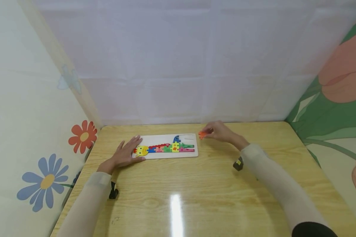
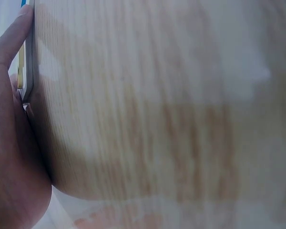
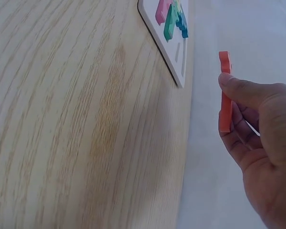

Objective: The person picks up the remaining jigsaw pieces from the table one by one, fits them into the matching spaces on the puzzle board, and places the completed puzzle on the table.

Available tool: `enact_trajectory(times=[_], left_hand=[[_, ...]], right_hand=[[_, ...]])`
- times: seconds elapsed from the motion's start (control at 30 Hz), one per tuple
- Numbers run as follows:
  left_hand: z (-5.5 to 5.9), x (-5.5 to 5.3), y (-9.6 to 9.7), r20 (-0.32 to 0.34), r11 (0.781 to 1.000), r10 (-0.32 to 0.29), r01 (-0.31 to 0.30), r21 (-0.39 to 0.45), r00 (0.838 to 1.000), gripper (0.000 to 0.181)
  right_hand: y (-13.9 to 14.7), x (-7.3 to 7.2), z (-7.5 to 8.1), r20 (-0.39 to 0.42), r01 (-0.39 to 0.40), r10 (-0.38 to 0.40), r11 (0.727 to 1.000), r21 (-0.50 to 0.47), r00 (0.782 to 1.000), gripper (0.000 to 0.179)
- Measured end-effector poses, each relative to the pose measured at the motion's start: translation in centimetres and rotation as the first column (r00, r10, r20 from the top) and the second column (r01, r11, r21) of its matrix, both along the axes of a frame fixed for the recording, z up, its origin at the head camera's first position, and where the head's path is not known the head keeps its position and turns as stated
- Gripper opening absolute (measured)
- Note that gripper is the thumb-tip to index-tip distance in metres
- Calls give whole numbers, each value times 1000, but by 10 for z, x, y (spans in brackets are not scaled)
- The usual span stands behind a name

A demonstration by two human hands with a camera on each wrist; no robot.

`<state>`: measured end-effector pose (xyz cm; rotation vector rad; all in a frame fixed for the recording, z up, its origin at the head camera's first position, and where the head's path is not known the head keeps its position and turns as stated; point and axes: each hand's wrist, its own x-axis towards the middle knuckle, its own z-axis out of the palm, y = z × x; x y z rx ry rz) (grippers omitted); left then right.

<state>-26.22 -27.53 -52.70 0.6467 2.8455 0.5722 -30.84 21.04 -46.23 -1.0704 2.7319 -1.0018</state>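
A white puzzle board lies on the table, with a colourful giraffe of several interlocking pieces in it, its yellow head at the left. My left hand rests on the board's left end, fingers spread along the top edge and thumb along the lower one. In the left wrist view the thumb lies against the board's edge. My right hand pinches an orange puzzle piece between thumb and fingers, just right of the board. Pale empty outlines show at the board's upper right, beside the blue piece.
The wooden table reaches back to a white cloth wall. Flower-patterned cloth hangs at the left, and more at the right. A black wrist camera hangs under the right forearm.
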Motion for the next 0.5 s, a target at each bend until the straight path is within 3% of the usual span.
enact_trajectory(times=[0.33, 0.5], left_hand=[[-3, 0, -2, -34, 999, -13, 14, 39, 999, 107], [-3, 1, -2, -33, 1000, -12, 12, 17, 999, 107]], right_hand=[[-11, -4, -3, 23, 22, -22, 1000, 13, 999, 23], [-16, -5, -4, 33, 19, -19, 1000, 1, 999, 23]])
